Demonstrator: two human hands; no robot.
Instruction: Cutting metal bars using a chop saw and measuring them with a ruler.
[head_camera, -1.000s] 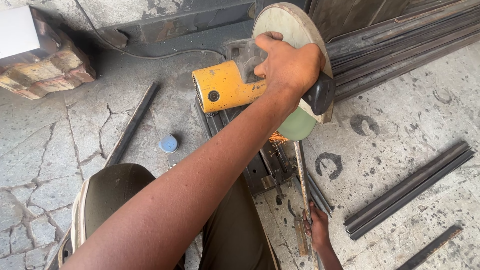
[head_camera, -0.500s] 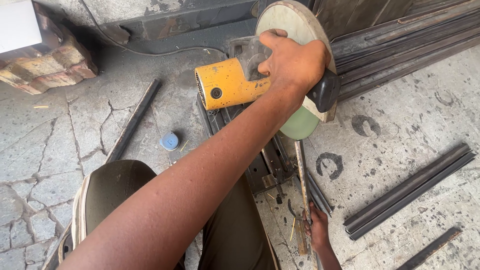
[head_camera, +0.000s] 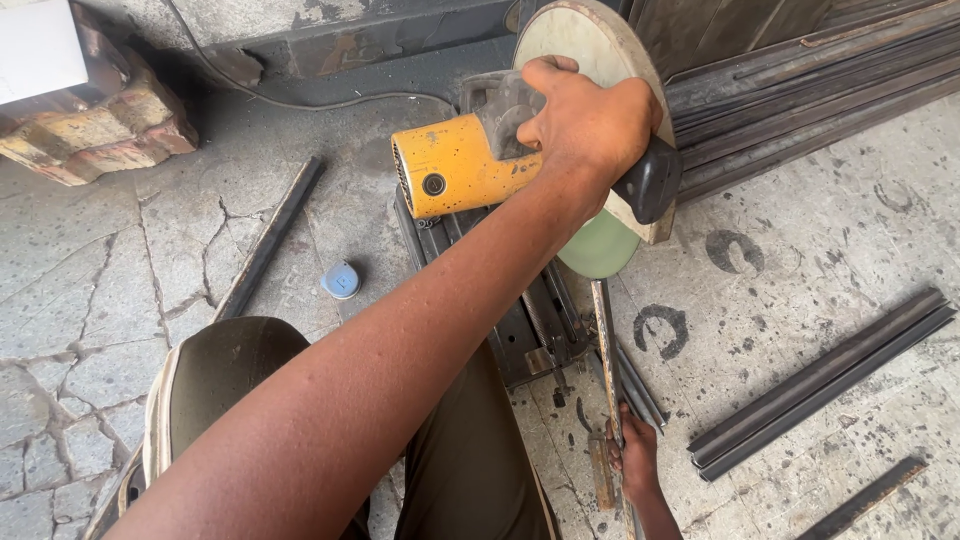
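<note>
On the saw handle, left hand clamped; right hand grips rod.

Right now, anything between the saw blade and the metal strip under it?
Nothing visible. The green blade hangs right above the thin metal strip, open air between them. The left hand grips the saw handle up top; the right hand holds the strip's near end, well back from the blade.

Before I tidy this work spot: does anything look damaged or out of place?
Yes. The concrete floor at left is badly cracked, and a small blue cap lies loose beside the chop saw.
</note>
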